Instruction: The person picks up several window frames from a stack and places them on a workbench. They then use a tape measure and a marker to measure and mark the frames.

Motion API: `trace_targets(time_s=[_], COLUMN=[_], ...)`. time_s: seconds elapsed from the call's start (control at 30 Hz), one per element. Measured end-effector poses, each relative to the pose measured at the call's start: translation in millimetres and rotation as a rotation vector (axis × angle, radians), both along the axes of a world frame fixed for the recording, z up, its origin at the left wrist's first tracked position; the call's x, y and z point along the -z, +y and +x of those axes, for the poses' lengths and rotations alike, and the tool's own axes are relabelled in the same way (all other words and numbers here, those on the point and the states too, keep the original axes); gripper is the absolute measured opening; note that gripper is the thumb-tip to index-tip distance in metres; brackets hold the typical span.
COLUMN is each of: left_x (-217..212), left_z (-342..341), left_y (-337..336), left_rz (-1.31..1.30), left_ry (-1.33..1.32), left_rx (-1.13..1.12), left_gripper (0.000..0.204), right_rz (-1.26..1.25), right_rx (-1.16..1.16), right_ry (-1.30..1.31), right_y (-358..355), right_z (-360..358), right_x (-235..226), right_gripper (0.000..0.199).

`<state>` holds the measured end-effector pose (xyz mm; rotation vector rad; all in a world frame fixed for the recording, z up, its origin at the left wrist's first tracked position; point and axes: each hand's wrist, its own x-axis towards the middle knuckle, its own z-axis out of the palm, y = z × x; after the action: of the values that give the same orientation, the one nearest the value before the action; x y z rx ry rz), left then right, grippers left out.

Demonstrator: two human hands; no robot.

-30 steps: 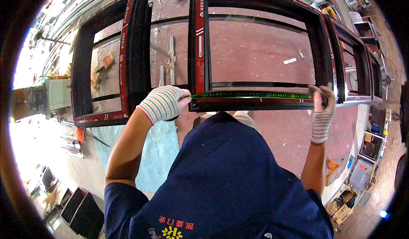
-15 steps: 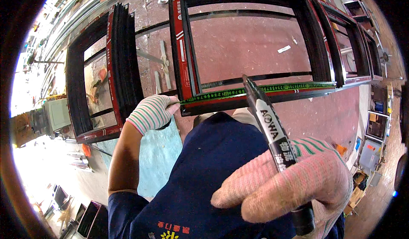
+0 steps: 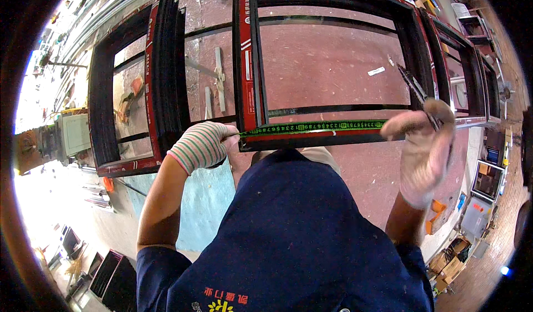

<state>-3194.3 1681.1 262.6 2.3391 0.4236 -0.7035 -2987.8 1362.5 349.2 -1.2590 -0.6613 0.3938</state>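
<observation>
A black frame (image 3: 316,141) with red film on its outer faces lies in front of me. The green tape of a tape measure (image 3: 322,127) runs straight along its near bar. At the frame's near left corner, my left hand (image 3: 201,146), in a striped glove, pinches the tape's end. My right hand (image 3: 425,162), also gloved and slightly blurred, is raised at the near bar's right part with a black marker pen (image 3: 413,85) in its fingers. The pen's tip points away and left, over the frame. The tape's far end is hidden by the right hand.
A stack of similar dark frames (image 3: 166,78) stands at the left, and more frames (image 3: 458,73) continue to the right. Metal strips (image 3: 220,78) and a white label (image 3: 376,71) lie within the frames' area. Boxes and tools (image 3: 478,212) line the right side.
My right hand has moved from close in front of me out and to the right, to the near bar, with the marker pen still in it. My left hand stays at the corner.
</observation>
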Motion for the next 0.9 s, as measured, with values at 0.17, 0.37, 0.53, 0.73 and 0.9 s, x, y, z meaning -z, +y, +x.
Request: trace_targets(time_s=[0.17,0.37,0.53,0.73,0.9], left_x=[5.2,9.4,8.5,0.1,5.0], left_z=[11.8,14.0,13.8,29.8,29.7], left_y=[3.1,4.9,0.1,-15.6,-22.4], left_rz=[0.068,0.055,0.048,0.024,0.109], left_ry=[0.03,-0.075,-0.073,0.026,0.004], left_rx=[0.101,0.171,0.113,0.003,-0.025], left_gripper=[0.029,0.032,0.028,0.031,0.036], right_rz=[-0.124,-0.274,-0.193,-0.155,-0.103], right_rx=[0.457,0.584,0.545,0.507,0.494], right_ry=[-0.102,-0.222,-0.198,-0.176,-0.077], right_y=[-42.9,-79.4,-73.3,-81.2,-86.1], right_z=[51.7,68.6,71.3,73.6,74.1], right_x=[100.7,153.6,164.7,159.9,158.5], right_gripper=[0.046,0.029,0.026,0.027,0.031])
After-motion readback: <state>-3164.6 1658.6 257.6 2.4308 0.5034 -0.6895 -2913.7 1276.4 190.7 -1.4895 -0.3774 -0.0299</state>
